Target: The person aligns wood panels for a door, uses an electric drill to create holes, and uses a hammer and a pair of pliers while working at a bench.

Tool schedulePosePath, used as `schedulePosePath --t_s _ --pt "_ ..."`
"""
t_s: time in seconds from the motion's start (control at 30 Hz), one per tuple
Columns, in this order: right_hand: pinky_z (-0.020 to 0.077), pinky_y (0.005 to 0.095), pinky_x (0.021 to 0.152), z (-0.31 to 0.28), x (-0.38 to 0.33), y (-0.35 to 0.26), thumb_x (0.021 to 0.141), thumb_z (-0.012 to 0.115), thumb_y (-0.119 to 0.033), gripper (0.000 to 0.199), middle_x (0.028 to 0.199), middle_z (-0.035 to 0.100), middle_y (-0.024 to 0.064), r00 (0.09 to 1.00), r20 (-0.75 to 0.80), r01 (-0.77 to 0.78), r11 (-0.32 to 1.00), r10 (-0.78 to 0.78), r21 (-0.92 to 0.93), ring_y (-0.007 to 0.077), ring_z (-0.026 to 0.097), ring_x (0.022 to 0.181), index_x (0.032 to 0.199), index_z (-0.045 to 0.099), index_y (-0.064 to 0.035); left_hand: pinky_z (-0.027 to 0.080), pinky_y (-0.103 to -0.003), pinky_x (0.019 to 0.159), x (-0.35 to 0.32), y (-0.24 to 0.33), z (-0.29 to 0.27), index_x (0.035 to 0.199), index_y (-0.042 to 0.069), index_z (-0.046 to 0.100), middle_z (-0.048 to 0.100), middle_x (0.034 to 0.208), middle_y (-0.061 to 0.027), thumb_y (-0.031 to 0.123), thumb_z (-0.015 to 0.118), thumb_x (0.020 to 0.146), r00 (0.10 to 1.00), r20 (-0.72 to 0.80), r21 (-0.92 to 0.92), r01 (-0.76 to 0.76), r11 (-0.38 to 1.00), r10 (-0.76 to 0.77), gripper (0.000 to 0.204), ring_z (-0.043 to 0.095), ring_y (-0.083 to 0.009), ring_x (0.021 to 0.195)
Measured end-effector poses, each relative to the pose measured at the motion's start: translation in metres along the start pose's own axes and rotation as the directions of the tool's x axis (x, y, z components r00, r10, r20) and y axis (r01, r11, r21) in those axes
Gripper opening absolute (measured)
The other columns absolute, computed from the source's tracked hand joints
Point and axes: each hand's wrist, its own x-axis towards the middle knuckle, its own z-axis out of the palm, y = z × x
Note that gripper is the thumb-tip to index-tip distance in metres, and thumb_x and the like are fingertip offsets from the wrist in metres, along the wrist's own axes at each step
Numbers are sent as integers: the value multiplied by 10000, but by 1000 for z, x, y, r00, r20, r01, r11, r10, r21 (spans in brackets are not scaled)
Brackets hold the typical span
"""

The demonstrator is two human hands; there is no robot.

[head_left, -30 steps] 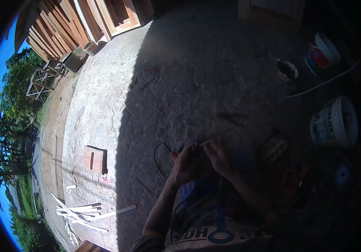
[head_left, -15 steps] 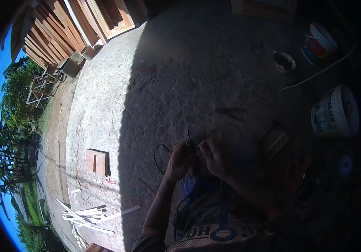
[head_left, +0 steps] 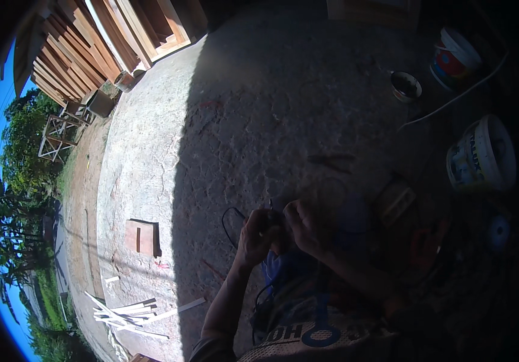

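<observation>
Cracked concrete floor (head_left: 283,120) fills most of the frame, sunlit on its left part and in deep shadow over the middle and right, so everything near the hands reads dim. At the far left edge are trees and sky, with stacked planks (head_left: 78,42) at the upper left, piled at the slab's edge. Lower left, in the sun, a small wood block (head_left: 141,236) lies flat and a scatter of pale wood strips (head_left: 129,311) lies below it, loose like offcuts. Just right of the shadow line, a thin dark wire (head_left: 230,224) loops over the floor and runs up toward the hands. The left hand (head_left: 258,236) and right hand (head_left: 305,228) meet in the lower middle, fingers curled and pressed close together, seemingly pinching the wire's end between them; both look closed on it, though shadow hides exactly what the fingertips hold. They are held close above the lap, likely so the small work sits near the eyes. Right of the hands a small boxy object (head_left: 396,202) lies on the floor within reach. Farther right stands a white bucket (head_left: 481,155), with a small tin (head_left: 405,86) and a second bucket (head_left: 456,57) at the upper right, and a pale cord (head_left: 452,99) running between them.
</observation>
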Motion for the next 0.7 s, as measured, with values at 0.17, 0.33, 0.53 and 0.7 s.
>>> schedulePosePath --t_s 0.17,0.33,0.53,0.7 --pt "476 348 662 -1 -4 -11 1054 457 -235 237 770 591 96 987 -43 144 976 -153 -162 191 610 715 942 532 -41 494 -291 758 -5 5 -3 974 23 592 668 884 -35 168 803 790 995 -51 123 95 988 -89 316 629 -115 843" --pt "481 370 745 4 -9 -6 1063 419 -273 266 857 619 116 976 -61 193 955 -211 -224 242 631 799 992 541 -49 499 -297 734 -7 5 -12 968 29 603 669 842 -28 218 867 739 999 20 245 29 969 -35 397 628 -118 784" --pt "469 368 833 10 -20 -3 1074 381 -311 311 978 623 130 999 -22 -29 999 30 19 227 618 936 1057 554 -53 498 -351 839 16 -3 -19 1256 9 495 653 1087 -109 331 791 835 895 444 47 -82 996 53 607 625 -175 978" --pt "471 369 834 12 -17 -12 1068 396 -260 260 972 601 139 998 -55 -15 986 24 165 248 611 930 1045 553 -53 436 -423 1015 35 -4 -16 1482 -11 244 608 1236 -192 334 559 950 818 524 53 -308 950 236 708 613 -301 1130"
